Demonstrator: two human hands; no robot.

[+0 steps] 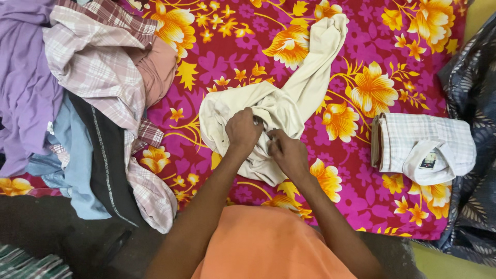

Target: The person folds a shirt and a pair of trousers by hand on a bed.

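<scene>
A crumpled cream garment (289,98) lies on a magenta bedsheet with orange flowers (227,67), one long part stretching up to the far right. My left hand (243,130) grips a bunch of the cream cloth near its middle. My right hand (288,153) is closed on the cloth just to the right and slightly nearer to me. Both forearms reach forward from my orange top. The cloth under my hands is hidden.
A heap of unfolded clothes (88,93) in purple, pink check, light blue and black covers the left side. A folded white checked shirt (423,147) lies at the right. Dark patterned fabric (473,93) runs along the right edge.
</scene>
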